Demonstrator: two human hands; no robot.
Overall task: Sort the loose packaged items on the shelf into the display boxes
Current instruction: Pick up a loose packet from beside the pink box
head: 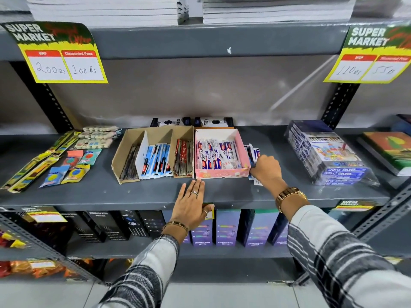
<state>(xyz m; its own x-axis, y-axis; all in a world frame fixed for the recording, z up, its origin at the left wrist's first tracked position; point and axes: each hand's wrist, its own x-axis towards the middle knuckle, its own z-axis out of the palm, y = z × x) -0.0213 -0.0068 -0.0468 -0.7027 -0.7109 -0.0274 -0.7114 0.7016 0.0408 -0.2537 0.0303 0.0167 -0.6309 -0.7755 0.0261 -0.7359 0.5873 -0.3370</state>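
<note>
A pink display box (pixel 222 173) full of white, red and blue pen packets stands mid-shelf. To its left sits a brown cardboard box (pixel 117 158) with dividers, holding dark, blue and red packets. Loose pen packets (pixel 253 151) lie just right of the pink box. My right hand (pixel 265 167) is closed on these loose packets against the pink box's right wall. Resting flat on the shelf's front edge, below the pink box, is my left hand (pixel 192 203), fingers spread and holding nothing.
Loose yellow pencil packs (pixel 33 167) and small eraser packets (pixel 73 167) lie at the left of the grey shelf (pixel 133 194). A wrapped stack of colour boxes (pixel 327 152) sits at the right, books (pixel 391 152) beyond. Bottle boxes fill the shelf below.
</note>
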